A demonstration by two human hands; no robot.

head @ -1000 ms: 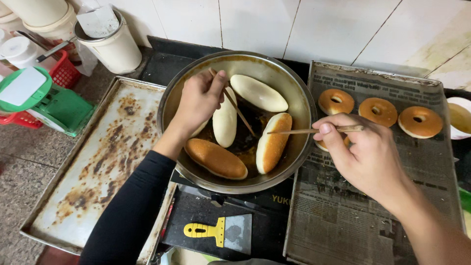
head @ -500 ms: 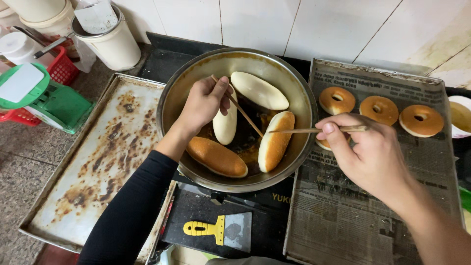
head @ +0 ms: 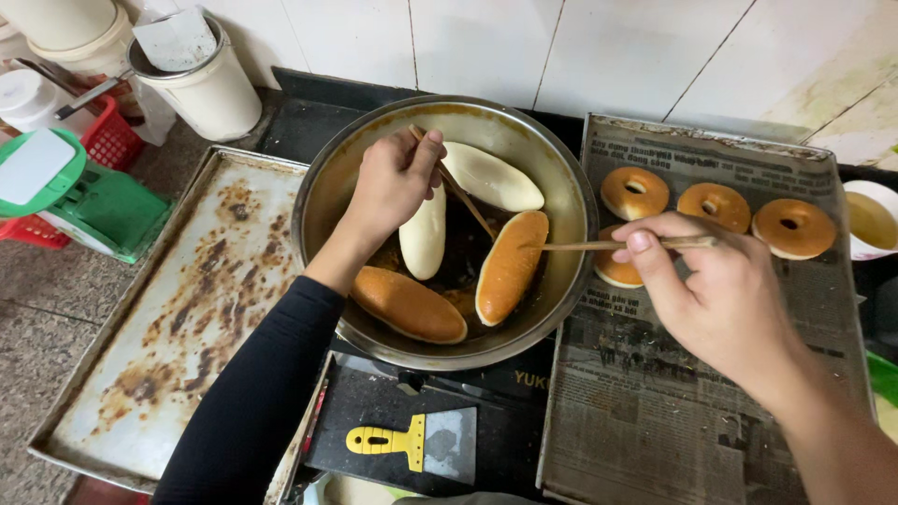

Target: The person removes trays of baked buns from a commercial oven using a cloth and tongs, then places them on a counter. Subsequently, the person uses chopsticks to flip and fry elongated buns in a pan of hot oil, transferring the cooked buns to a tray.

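A round metal frying pan (head: 323, 192) holds dark oil and several long buns. Two are browned: one (head: 408, 304) at the front left, one (head: 512, 266) at the right. Two are pale: one (head: 424, 234) under my left hand, one (head: 493, 176) at the back. My left hand (head: 391, 180) is over the pan, shut on a wooden chopstick (head: 472, 206) that slants down into the oil. My right hand (head: 716, 290) is over the pan's right rim and grips another chopstick (head: 580, 246), whose tip touches the right browned bun.
A tray lined with newspaper (head: 655, 411) on the right carries several golden ring doughnuts (head: 714, 207). A stained empty metal tray (head: 178, 309) lies left. A yellow-handled scraper (head: 412, 438) lies in front. A white bucket (head: 201, 84) and a green scale (head: 84, 196) stand at the back left.
My left hand has lifted toward the pan's back, its stick sliding along the pale bun. The right browned bun has shifted slightly under the right chopstick.
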